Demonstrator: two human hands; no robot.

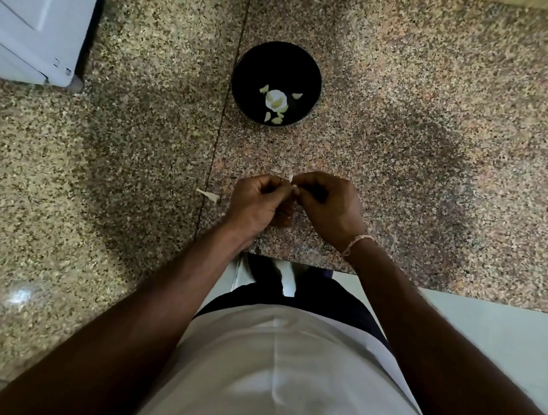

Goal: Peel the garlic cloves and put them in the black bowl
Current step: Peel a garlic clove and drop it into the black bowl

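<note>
Pinching a garlic clove (294,186) between curled fingers (277,187).

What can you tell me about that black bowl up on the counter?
The black bowl is round, dark and glossy, standing upright on the speckled stone counter, beyond both hands and touched by neither. Inside lie several pale peeled garlic cloves, scattered near the bottom around a bright white patch, which may be a reflection or a bit of skin; I cannot tell which. Its material is unclear.
</note>
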